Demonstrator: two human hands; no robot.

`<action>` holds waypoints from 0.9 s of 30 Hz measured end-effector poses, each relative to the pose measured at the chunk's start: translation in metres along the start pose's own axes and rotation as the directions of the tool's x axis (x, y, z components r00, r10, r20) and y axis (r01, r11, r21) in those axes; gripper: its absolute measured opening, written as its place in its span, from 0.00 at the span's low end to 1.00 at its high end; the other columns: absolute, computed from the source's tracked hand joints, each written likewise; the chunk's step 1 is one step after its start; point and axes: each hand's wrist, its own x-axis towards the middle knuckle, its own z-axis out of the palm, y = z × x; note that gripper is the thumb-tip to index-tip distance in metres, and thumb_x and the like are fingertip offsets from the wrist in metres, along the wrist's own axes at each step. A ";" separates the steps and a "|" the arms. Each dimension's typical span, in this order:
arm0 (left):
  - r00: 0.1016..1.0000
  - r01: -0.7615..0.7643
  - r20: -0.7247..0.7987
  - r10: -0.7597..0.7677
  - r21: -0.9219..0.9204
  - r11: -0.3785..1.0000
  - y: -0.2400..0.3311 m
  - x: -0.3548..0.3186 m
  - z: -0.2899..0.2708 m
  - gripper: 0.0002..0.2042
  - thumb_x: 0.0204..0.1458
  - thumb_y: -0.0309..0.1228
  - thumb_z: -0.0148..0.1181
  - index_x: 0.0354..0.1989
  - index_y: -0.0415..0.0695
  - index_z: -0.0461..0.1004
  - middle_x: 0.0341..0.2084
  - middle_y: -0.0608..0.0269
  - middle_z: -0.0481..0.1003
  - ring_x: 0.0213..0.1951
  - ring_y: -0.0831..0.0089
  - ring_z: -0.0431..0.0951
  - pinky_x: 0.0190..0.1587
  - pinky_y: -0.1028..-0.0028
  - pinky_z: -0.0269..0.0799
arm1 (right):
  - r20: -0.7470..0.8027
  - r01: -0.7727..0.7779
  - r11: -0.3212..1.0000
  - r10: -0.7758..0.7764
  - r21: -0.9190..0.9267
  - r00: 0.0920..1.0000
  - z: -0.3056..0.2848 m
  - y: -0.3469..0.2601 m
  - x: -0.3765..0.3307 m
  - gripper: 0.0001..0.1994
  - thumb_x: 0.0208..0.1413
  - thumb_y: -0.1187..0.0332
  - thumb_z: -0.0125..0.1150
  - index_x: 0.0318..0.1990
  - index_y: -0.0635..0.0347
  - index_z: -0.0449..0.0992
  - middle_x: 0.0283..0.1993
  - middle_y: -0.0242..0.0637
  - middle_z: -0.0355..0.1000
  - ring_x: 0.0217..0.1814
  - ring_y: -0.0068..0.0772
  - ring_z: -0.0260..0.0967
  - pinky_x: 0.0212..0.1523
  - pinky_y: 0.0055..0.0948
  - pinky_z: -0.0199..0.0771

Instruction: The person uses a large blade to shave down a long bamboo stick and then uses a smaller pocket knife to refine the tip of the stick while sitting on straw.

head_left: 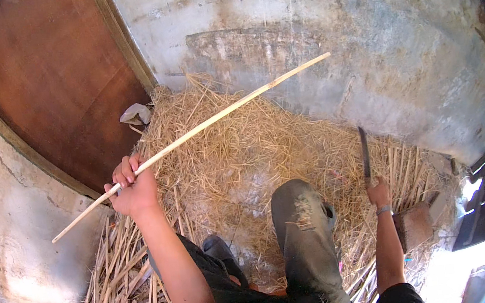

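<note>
My left hand (132, 187) is closed around a long, pale, peeled stick (219, 116). The stick slants across the view, its lower end to the left of my hand and its longer part rising to the right in front of the wall. Off to the right, my right hand (378, 193) grips a knife (365, 153) by its handle, which my fingers mostly hide. The dark, narrow blade points away from me over the straw and stays well apart from the stick.
Straw and shavings (230, 147) cover the floor before my knees. Split sticks (126, 271) lie in a pile at the left, with more sticks (404, 167) at the right. A brown door panel (56, 84) meets a stained wall (322, 12). A wooden block (415, 227) sits beside my right wrist.
</note>
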 end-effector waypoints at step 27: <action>0.999 0.024 0.044 -0.029 0.092 0.995 0.000 0.007 -0.019 0.24 0.61 0.51 0.37 0.15 0.50 0.54 0.10 0.70 0.50 0.17 0.74 0.50 0.28 0.69 0.49 | 0.182 -0.223 0.908 0.301 -0.356 0.936 0.141 0.027 -0.069 0.38 0.53 0.56 0.60 0.72 0.49 0.55 0.76 0.53 0.46 0.76 0.65 0.44 0.71 0.62 0.47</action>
